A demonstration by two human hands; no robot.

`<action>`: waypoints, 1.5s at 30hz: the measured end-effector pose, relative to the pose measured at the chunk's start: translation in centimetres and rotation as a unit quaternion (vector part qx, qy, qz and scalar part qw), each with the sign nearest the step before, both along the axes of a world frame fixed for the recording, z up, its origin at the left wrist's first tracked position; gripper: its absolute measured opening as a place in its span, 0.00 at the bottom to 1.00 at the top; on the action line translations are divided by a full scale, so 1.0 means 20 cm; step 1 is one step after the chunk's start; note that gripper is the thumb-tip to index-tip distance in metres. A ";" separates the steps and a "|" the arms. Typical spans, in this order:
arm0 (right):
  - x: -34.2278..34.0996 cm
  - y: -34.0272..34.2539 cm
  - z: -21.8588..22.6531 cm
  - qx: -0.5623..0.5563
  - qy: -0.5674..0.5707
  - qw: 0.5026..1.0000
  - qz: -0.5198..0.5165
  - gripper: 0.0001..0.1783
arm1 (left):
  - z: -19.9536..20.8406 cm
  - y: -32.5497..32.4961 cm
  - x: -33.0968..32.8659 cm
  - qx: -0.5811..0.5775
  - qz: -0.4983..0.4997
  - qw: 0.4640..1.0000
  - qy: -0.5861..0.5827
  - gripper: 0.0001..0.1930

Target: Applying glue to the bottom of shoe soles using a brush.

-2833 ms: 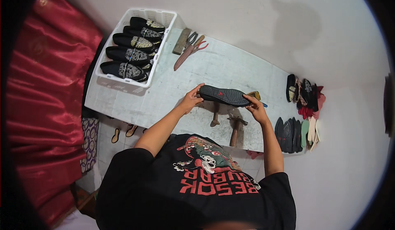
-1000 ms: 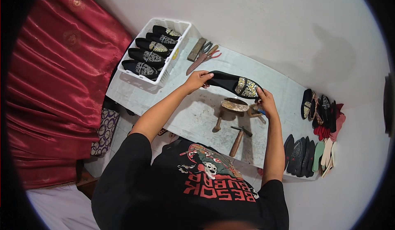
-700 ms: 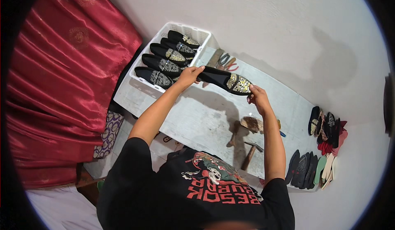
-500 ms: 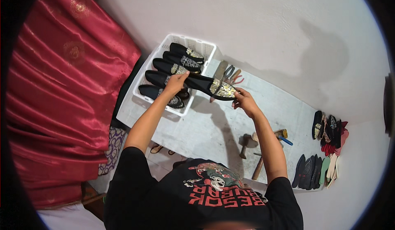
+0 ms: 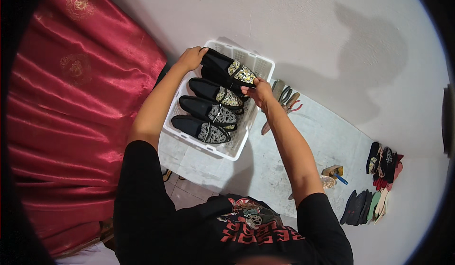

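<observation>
Over the far part of a white plastic basket (image 5: pixel 239 152), a black loafer (image 5: pixel 220 63) with a gold-and-white patterned toe is held between both hands. My left hand (image 5: pixel 192 58) grips its heel end, thumb on the rim. At the toe, my right hand (image 5: pixel 259 92) pinches it with fingers curled round the tip. Below it in the basket lie more black shoes in a row: one with a gold-patterned front (image 5: pixel 213 90) and two with silver-grey fronts, the nearer one a silver-patterned shoe (image 5: pixel 201 129). Another dark shoe is partly hidden beneath the held one.
Right of the basket, pliers (image 5: pixel 290 103) and other hand tools lie on the pale table (image 5: pixel 279 163). A blue-handled brush (image 5: pixel 339 177) is near my right forearm. Dark soles (image 5: pixel 358 207) and folded shoe uppers (image 5: pixel 379 163) line the far right. A red satin curtain (image 5: pixel 80 137) hangs left.
Both hands have carried the loafer away from me to the basket's far end. My left hand has shifted to its heel. The view has also moved, showing the basket further right.
</observation>
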State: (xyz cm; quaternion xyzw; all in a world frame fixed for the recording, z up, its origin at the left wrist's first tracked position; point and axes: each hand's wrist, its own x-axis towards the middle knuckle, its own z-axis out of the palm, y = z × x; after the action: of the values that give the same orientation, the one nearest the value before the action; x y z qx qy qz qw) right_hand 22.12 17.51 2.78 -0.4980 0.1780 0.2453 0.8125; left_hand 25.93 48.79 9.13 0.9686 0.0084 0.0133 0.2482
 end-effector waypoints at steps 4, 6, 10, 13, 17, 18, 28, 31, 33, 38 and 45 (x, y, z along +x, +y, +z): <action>0.10 0.08 -0.18 -0.048 0.029 0.998 -0.022 0.22 | -0.14 0.05 0.04 0.045 -0.029 0.997 0.051 0.27; 0.12 0.10 -0.27 -0.052 0.040 0.998 0.000 0.21 | -0.21 0.06 0.01 0.082 -0.044 0.992 0.083 0.26; 0.14 0.13 -0.39 -0.176 0.043 0.983 -0.017 0.19 | -0.22 -0.02 -0.01 0.090 -0.056 0.989 0.101 0.24; 0.12 0.15 -0.41 -0.177 0.066 0.981 -0.041 0.19 | -0.20 -0.06 -0.03 0.110 -0.028 0.985 0.129 0.21; 0.13 0.12 -0.41 -0.131 0.085 0.987 0.026 0.20 | -0.24 0.00 -0.04 0.284 -0.071 0.956 0.003 0.16; 0.14 0.11 -0.41 -0.125 0.110 0.985 0.054 0.18 | -0.25 0.02 -0.03 0.275 -0.066 0.959 0.030 0.15; -0.07 0.20 -0.25 -0.525 -0.313 0.790 0.036 0.31 | -0.17 0.02 -0.06 0.191 -0.343 0.907 -0.154 0.14; -0.09 0.15 -0.30 -0.518 -0.331 0.783 0.090 0.33 | -0.16 -0.04 -0.07 0.196 -0.292 0.925 -0.147 0.17; -0.10 0.13 -0.32 -0.507 -0.297 0.804 0.096 0.36 | -0.16 -0.09 -0.07 0.194 -0.247 0.945 -0.093 0.20; -0.11 0.10 -0.28 -0.502 -0.252 0.811 0.167 0.47 | -0.08 -0.18 -0.08 0.221 -0.232 0.947 -0.015 0.19; -0.43 -0.04 0.06 -0.421 -0.349 0.833 0.087 0.47 | 0.06 -0.41 -0.30 0.182 -0.284 0.937 -0.089 0.12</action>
State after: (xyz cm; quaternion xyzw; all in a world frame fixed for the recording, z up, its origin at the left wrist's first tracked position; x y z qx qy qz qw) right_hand 13.60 16.76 4.08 -0.8578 -0.0750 0.0259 0.5077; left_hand 19.86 40.64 10.35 0.9542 -0.2915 0.0302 0.0605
